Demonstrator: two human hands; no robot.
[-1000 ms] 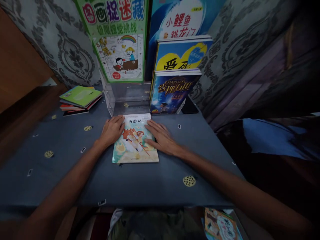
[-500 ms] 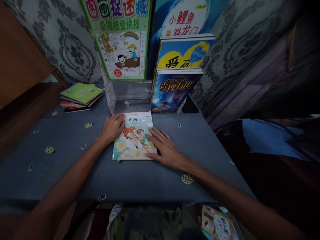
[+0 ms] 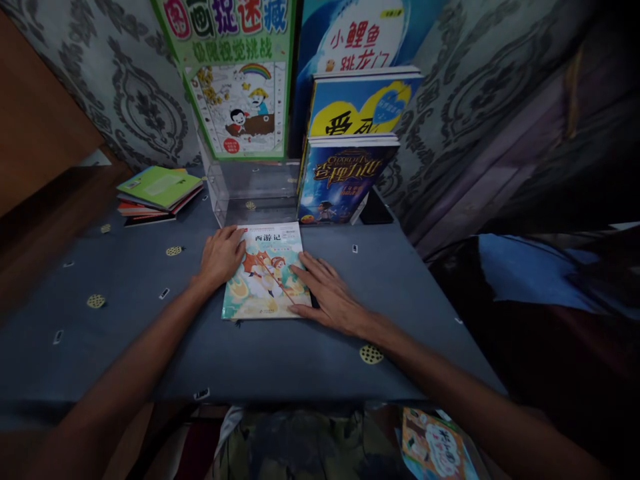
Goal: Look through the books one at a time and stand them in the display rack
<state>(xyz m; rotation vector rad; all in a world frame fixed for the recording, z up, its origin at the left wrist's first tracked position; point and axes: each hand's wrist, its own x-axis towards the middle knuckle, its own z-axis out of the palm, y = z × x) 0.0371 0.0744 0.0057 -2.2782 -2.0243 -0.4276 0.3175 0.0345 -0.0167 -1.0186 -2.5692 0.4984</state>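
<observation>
A thin picture-cover book (image 3: 267, 270) with the title 西游记 lies closed and flat on the cloth-covered table. My left hand (image 3: 223, 257) rests along its upper left edge, fingers stretched forward and the fingertips on the cover's corner. Over the right edge lies my right hand (image 3: 327, 293), flat with its fingers and thumb apart, touching the cover. Neither hand grips or lifts the book. The undersides of both hands are hidden.
Behind the book stands a clear acrylic rack (image 3: 255, 190) with a green book (image 3: 237, 93), a blue-yellow book (image 3: 360, 103) and a dark blue book (image 3: 345, 180). Stacked books (image 3: 160, 190) lie left. A dark flat object (image 3: 376, 210) is right. Another book (image 3: 435, 443) sits below the table edge.
The whole view has shifted slightly, so everything sits a little further left. Both hands keep their places on the book.
</observation>
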